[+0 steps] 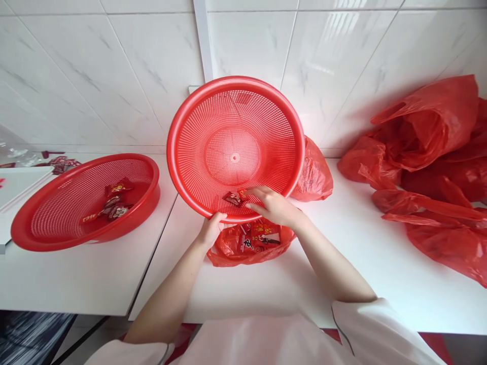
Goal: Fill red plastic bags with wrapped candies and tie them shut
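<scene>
A red plastic mesh basket [234,139] is tilted up so that its inside faces me. My left hand [212,229] grips its near rim, thumb over the edge and the other fingers hidden beneath. Reaching over the rim, my right hand [268,204] has its fingers apart beside a few small dark-red snack packets [233,198] low on the basket's wall; whether it touches them is hard to make out. Just under the rim an open red plastic bag [249,259] holds several red packets [262,235] with printed lettering.
A second red basket [131,223] with several packets [117,200] inside leans at the left. Red plastic bags [429,132] are heaped at the right, and another red bag [314,172] stands behind the held basket. The white table [236,294] meets a tiled wall [251,45].
</scene>
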A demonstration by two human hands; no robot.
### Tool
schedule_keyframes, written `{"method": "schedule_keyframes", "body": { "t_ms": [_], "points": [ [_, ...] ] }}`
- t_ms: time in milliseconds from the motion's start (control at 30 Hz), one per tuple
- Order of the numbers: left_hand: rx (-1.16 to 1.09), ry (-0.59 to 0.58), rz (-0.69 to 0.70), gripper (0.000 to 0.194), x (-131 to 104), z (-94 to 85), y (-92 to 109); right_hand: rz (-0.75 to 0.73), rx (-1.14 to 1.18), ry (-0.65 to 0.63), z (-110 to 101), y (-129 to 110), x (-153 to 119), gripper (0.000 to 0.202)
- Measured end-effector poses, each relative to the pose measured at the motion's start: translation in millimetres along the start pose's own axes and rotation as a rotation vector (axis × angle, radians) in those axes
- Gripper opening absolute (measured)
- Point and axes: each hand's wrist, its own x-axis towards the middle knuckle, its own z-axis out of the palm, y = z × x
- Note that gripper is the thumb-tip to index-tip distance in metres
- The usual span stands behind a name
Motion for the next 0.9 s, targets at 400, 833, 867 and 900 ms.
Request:
{"method": "schedule_keyframes", "body": {
  "t_ms": [400,833,867,900],
  "points": [
    [-0.017,-0.065,-0.009,0.034,1.1,-2.4,-6.0,-0.179,0.175,-0.221,10.7,-7.3,4.1,0.036],
    [-0.052,-0.025,-0.044,0.036,3.9,-5.6,5.4,-0.103,0.301,-0.196,-13.0,-19.0,-0.9,0.035],
    [-0.05,-0.036,-0.033,0.037,4.1,-6.2,4.5,-0.1,0.284,-0.168,-11.1,-17.2,-0.2,0.036],
    [-0.047,-0.045,-0.02,0.037,4.2,-6.7,3.7,-0.089,0.257,-0.136,-8.2,-14.6,0.5,0.037]
  ]
}}
